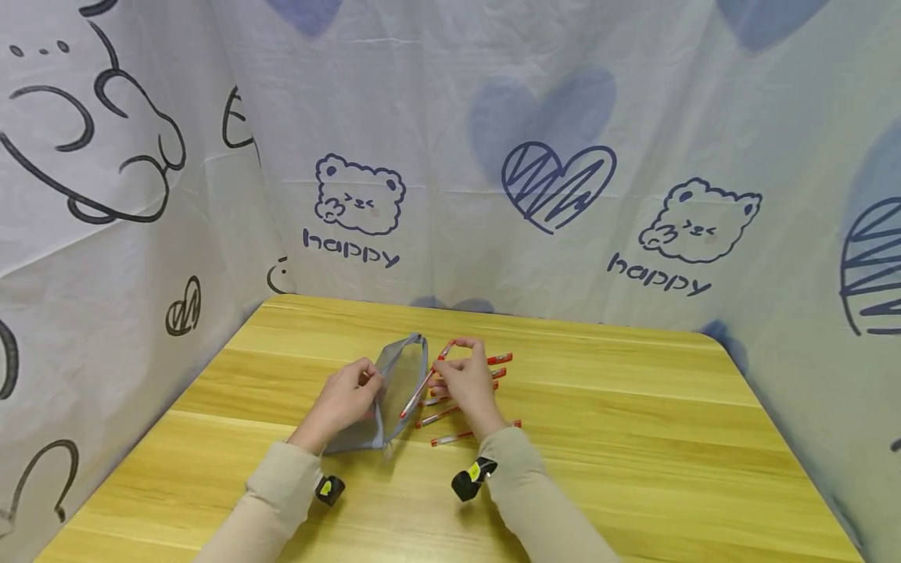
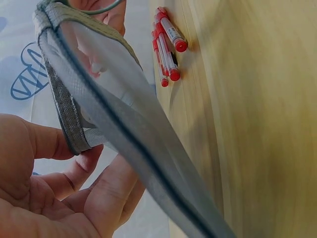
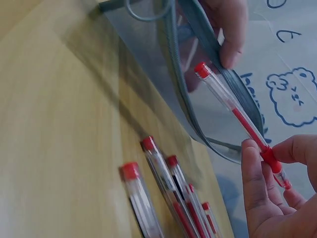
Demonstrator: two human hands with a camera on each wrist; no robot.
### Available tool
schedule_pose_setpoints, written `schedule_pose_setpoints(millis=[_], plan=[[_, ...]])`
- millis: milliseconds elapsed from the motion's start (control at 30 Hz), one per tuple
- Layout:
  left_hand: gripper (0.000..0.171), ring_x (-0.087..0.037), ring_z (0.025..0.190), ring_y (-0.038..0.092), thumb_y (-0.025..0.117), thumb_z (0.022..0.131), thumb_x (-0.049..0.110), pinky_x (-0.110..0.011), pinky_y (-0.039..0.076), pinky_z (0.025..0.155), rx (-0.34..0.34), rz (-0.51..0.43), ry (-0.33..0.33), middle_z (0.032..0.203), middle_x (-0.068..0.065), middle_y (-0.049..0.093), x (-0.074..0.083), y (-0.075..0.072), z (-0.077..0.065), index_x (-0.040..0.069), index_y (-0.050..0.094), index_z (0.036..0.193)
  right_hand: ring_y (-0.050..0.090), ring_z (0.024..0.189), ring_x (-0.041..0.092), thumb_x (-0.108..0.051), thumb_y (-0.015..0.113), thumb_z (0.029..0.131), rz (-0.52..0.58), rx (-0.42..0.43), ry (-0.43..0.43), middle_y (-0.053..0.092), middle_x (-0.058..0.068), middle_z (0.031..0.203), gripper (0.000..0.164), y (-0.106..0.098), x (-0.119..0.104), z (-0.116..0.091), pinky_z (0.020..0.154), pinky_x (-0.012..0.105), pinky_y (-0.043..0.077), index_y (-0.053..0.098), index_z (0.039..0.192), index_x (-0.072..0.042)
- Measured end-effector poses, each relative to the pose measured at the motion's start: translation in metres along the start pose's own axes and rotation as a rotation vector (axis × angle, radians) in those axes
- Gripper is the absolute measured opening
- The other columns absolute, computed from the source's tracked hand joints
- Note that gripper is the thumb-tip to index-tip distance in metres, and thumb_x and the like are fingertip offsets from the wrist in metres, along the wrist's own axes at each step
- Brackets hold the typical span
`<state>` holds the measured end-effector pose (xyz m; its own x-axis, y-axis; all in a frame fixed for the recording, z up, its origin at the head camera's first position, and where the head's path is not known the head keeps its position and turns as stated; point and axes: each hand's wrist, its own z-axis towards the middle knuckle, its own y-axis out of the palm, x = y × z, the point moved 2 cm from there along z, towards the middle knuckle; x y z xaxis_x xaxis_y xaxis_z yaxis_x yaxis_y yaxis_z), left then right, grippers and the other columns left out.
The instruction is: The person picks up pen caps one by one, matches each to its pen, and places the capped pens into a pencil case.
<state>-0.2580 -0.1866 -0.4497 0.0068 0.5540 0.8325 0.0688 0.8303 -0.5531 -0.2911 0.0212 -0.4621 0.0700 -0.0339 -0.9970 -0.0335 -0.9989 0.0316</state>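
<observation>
A translucent grey zippered mesh pouch stands with its mouth spread apart on the table. My left hand pinches its zipper edge between thumb and fingers, as the left wrist view shows at the pouch rim. Between thumb and fingertips, my right hand holds a clear pen with red ends near one end. The pen's other, red end points into the pouch mouth and overlaps the opening in the right wrist view. Several similar red pens lie on the table beneath and beside my right hand.
The wooden table reaches back to a white curtain printed with hearts and bears. Another curtain side hangs along the left. Each wrist carries a small black camera, one on the left sleeve.
</observation>
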Motion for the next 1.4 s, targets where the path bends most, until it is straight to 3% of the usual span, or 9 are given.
schedule_pose_setpoints(millis=[400,767,1000,1400], plan=[[0.017,-0.019,0.069,0.072,0.054,0.110,0.017,-0.037,0.065,0.067,0.006,0.006,0.008,0.098,-0.015,0.069,-0.001,-0.001,0.000,0.004,0.063,0.104,0.071,0.059,0.012,0.001,0.072,0.096,-0.046,-0.050,-0.024,0.068,0.012,0.094,0.054,0.020,0.006,-0.009,0.060,0.030,0.064,0.045,0.143,-0.005],[0.019,-0.019,0.066,0.072,0.054,0.111,0.018,-0.032,0.061,0.062,0.006,0.027,0.014,0.093,-0.014,0.071,-0.001,-0.002,0.000,0.004,0.064,0.104,0.071,0.057,0.012,0.000,0.072,0.096,-0.076,-0.095,-0.017,0.076,0.019,0.094,0.056,0.031,0.008,-0.014,0.058,0.030,0.063,0.045,0.145,-0.004],[0.019,-0.021,0.069,0.074,0.054,0.111,0.019,-0.033,0.062,0.063,0.001,0.028,0.015,0.096,-0.015,0.072,-0.001,-0.002,-0.001,0.004,0.064,0.105,0.078,0.066,0.020,-0.006,0.073,0.099,-0.106,-0.122,-0.009,0.076,0.023,0.102,0.055,0.033,0.008,-0.017,0.060,0.029,0.064,0.048,0.148,-0.006],[0.019,-0.024,0.070,0.075,0.054,0.111,0.020,-0.035,0.062,0.064,0.003,0.024,0.001,0.102,-0.016,0.072,-0.003,-0.005,0.000,0.006,0.066,0.109,0.074,0.064,0.013,-0.005,0.072,0.099,-0.082,-0.139,-0.014,0.074,0.031,0.110,0.050,0.024,0.010,-0.017,0.064,0.031,0.065,0.051,0.144,-0.001]])
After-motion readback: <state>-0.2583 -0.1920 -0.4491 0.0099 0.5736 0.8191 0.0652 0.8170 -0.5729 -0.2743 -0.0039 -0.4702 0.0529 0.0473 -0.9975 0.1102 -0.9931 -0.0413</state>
